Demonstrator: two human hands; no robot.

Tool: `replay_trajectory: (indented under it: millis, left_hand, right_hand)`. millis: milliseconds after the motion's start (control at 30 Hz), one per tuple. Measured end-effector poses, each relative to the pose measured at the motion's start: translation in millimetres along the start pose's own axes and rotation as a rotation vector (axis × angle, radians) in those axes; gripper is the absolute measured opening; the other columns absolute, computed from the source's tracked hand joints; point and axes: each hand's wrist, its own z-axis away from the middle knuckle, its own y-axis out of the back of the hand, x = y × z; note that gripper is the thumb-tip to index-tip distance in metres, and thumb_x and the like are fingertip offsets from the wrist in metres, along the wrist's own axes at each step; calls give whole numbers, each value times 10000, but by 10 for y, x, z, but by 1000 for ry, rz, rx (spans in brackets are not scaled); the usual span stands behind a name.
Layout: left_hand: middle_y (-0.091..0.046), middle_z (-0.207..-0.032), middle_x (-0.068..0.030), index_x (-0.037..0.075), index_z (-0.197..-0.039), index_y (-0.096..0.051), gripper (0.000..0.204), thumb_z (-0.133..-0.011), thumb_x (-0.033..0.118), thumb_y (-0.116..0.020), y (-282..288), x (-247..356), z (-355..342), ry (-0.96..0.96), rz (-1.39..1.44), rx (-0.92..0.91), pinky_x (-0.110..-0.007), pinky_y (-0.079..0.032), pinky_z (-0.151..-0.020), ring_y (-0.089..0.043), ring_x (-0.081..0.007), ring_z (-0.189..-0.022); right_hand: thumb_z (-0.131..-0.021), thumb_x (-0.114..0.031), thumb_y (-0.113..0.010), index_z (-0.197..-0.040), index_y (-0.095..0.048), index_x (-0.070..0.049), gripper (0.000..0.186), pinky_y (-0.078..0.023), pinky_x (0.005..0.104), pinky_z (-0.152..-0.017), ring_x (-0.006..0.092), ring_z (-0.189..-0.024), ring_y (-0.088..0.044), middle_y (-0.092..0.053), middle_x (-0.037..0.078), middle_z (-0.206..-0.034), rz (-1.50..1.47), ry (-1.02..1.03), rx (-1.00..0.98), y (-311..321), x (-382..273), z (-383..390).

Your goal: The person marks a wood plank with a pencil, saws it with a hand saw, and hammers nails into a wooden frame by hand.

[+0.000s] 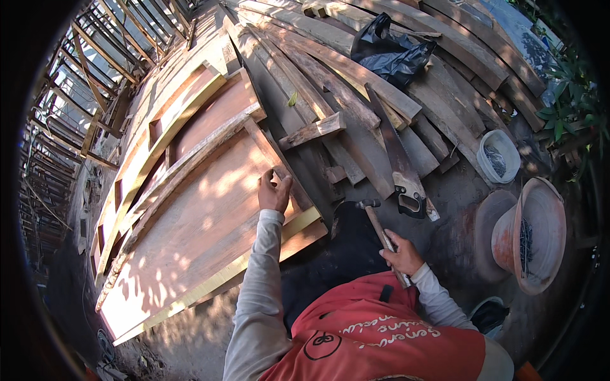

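My right hand (pixel 405 256) is wrapped round the wooden handle of a hammer (pixel 378 228), its metal head pointing away from me over my dark-trousered leg. My left hand (pixel 274 192) rests at the right edge of a large plywood panel (pixel 197 222) framed with wooden strips. Its fingers are curled into a pinch near the edge strip (pixel 264 141); whatever they hold is too small to make out. A second framed panel (pixel 213 108) lies beyond, partly under the nearer one's far strip.
A handsaw (pixel 398 162) lies over stacked planks (pixel 330 82), with a black plastic bag (pixel 391 54) on top. To the right stand a white tub (pixel 488 166) and a clay bowl (pixel 502 232), both holding dark nail-like bits. Wooden poles (pixel 82 70) rise at the left.
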Motion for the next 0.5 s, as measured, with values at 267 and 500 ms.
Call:
replay_trajectory:
  millis: [267, 500]
  left_hand:
    - [-743, -1007, -84, 112, -971, -757, 255, -888, 351, -727, 877, -488, 1420, -211, -583, 269, -517, -340, -1114, -665, -288, -1025]
    - [-737, -919, -86, 130, -912, -760, 257, -936, 360, -650, 764, -647, 1276, -138, -656, 330, -472, -462, -934, -668, -313, -907]
  right_hand:
    - [-896, -185, -734, -1503, -472, 20, 692, -588, 405, -704, 276, -724, -728, -728, 193, -934, 279, 109, 299, -118, -123, -1286]
    - [-910, -195, -710, -1508, -439, -4, 683, -505, 513, -1000, 494, -1172, -624, -644, 311, -1274, 580, 402, 495, 168, 177, -2283]
